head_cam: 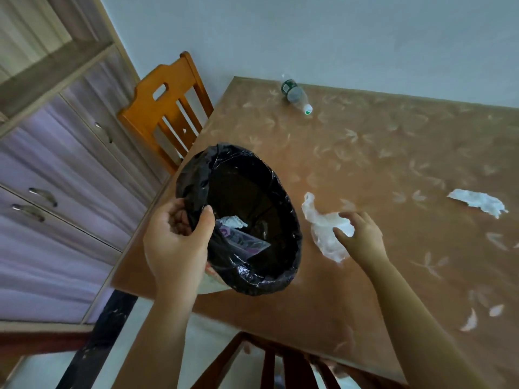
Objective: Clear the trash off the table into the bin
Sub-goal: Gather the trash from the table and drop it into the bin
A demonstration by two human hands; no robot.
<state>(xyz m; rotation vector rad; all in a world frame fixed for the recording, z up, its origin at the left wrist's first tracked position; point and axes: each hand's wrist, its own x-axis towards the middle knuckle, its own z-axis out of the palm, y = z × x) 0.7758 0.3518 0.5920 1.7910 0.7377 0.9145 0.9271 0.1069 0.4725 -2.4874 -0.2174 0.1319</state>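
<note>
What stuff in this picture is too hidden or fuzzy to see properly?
- Head view: the bin bottom is dark, so the purple packet is half lost.
- The bottle label is too small to read.
- The right hand covers part of the white plastic bag.
- The left hand hides the bin's near wall.

Chair at far side: orange wooden chair [165,108] with a slatted back, pushed against the left edge.
Chair at near side: dark wooden chair [269,360], only its top shows.
Cabinet: pale purple cabinet [56,169] with metal handles, at left.
Wall: plain light wall [337,37] behind.
</note>
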